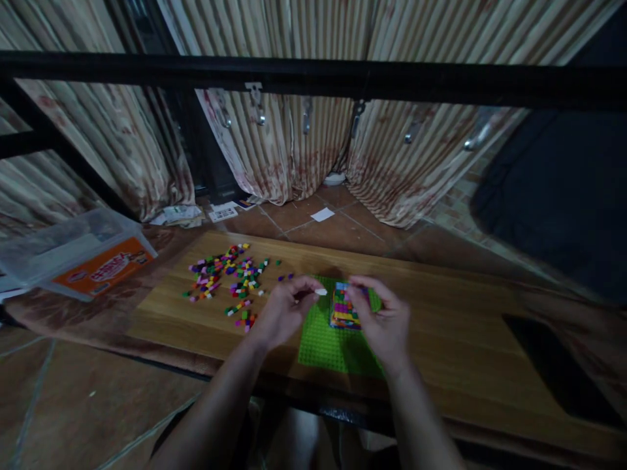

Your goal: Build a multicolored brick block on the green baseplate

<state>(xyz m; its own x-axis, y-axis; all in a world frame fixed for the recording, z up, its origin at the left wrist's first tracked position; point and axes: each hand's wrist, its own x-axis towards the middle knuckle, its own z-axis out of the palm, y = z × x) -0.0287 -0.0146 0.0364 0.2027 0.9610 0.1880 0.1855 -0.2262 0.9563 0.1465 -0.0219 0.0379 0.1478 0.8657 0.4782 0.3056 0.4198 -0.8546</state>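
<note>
My left hand (pixel 289 307) pinches a small white toy brick (pixel 321 292) between thumb and fingertips, over the left part of a green studded baseplate (pixel 318 343). A block built of many coloured toy bricks (pixel 339 314) stands on the plate, and its right side is partly covered by my right hand (pixel 385 320). The thumb and index finger of that hand are bent close together at the block's upper edge. What lies between them, if anything, is too small to make out.
Loose coloured bricks (pixel 240 274) are scattered across the left of the wooden table (pixel 450 326). Left of them stands a clear plastic box (pixel 93 254) with an orange label. A dark flat panel (pixel 558 369) lies at the right. A black metal bar (pixel 313 77) with hooks crosses behind.
</note>
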